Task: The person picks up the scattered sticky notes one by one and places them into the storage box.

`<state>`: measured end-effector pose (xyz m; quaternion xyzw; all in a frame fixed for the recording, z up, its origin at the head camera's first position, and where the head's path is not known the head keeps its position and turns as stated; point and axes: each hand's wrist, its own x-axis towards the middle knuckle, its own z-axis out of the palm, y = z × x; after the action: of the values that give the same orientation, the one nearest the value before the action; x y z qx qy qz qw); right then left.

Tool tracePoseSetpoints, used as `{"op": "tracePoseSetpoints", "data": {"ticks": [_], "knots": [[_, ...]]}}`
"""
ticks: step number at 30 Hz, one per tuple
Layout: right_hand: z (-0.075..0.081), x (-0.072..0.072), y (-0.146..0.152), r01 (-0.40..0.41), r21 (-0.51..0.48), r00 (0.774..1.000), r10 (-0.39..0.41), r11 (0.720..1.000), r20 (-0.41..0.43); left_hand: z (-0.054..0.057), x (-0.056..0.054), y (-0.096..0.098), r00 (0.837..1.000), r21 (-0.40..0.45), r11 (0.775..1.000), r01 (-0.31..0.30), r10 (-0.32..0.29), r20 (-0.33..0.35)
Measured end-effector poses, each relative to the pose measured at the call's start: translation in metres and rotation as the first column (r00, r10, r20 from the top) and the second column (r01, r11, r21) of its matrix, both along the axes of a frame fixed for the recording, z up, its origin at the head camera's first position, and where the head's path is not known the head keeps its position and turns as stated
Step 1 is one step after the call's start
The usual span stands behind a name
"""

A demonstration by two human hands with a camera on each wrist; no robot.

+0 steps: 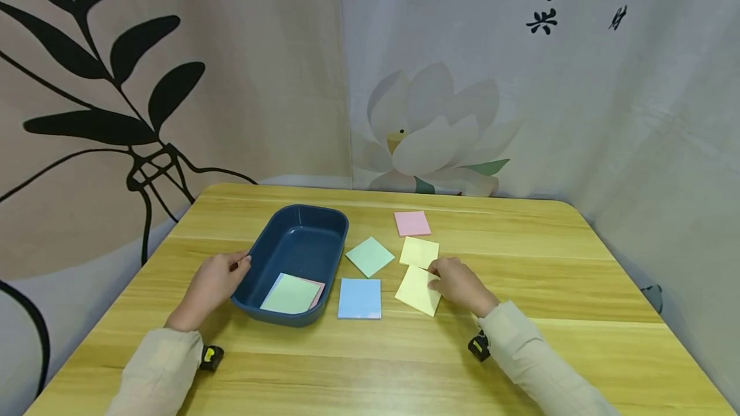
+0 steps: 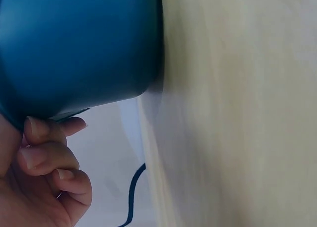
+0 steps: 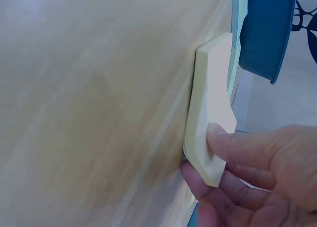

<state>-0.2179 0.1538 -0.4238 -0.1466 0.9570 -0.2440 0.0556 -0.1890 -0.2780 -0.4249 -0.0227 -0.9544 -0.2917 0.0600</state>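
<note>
My left hand [image 1: 209, 287] grips the left rim of a dark blue plastic basin [image 1: 300, 242]; in the left wrist view its fingers [image 2: 49, 155] curl at the rim. Inside the basin's near end lie a light green sticky note pad [image 1: 289, 294] and a pink pad [image 1: 319, 289] partly beneath it. My right hand [image 1: 462, 287] pinches the right corner of the nearer yellow sticky note pad [image 1: 417, 291]. From the right wrist, the thumb is on top of this pad [image 3: 215, 83] and fingers are under its edge, with that corner bent upward.
Between basin and right hand lie a green pad [image 1: 370, 257] turned cornerwise and a blue pad [image 1: 360, 299]. Behind the held pad are another yellow pad [image 1: 419, 251] and a pink pad [image 1: 412, 223]. A printed curtain [image 1: 277, 82] hangs behind the wooden table [image 1: 520, 242].
</note>
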Motion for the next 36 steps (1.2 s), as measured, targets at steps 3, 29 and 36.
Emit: {"op": "tracePoseSetpoints", "data": {"ticks": [3, 29, 36], "knots": [[0.0, 0.0, 0.0, 0.002, -0.007, 1.0, -0.002, 1.0, -0.009, 0.0, 0.0, -0.001, 1.0, 0.001, 1.0, 0.002, -0.002, 0.002], [0.027, -0.011, -0.001, -0.154, -0.074, 0.986, 0.158, 0.985, 0.047, 0.0, 0.0, 0.001, 1.0, 0.024, 1.0, -0.012, 0.012, 0.01], [0.046, -0.012, -0.016, -0.142, -0.113, 0.989, 0.146, 0.983, 0.026, 0.0, 0.002, 0.001, 1.0, 0.026, 1.0, -0.013, 0.012, 0.02]]}}
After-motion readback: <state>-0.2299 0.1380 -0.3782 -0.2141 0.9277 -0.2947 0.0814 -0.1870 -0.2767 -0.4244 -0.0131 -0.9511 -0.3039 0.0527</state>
